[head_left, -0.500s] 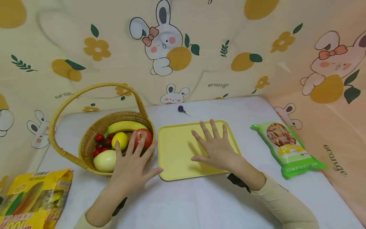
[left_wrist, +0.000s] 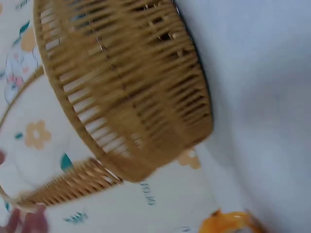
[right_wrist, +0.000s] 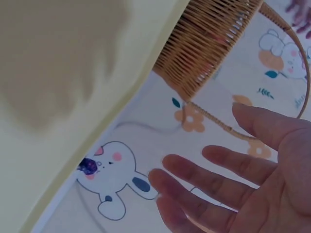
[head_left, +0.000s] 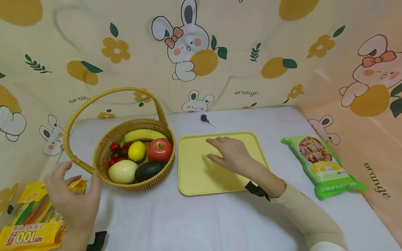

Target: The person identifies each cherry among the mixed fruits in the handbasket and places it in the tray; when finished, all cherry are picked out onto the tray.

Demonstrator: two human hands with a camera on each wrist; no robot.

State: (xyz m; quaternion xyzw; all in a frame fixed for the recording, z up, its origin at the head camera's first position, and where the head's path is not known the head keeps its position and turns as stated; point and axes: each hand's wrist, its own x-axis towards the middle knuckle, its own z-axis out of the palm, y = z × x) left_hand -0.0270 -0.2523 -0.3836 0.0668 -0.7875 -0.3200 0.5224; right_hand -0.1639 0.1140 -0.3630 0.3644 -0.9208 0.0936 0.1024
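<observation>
The yellow packet (head_left: 29, 235) lies near left, partly behind the left hand (head_left: 73, 198), which is spread, gripping nothing, beside the wicker basket (head_left: 133, 188); its wall presumably keeps the fruit (head_left: 136, 151) together. Rightward, the right hand (head_left: 230, 155) hovers loosely bent, holding nothing, over the yellow tray (head_left: 194, 174).
</observation>
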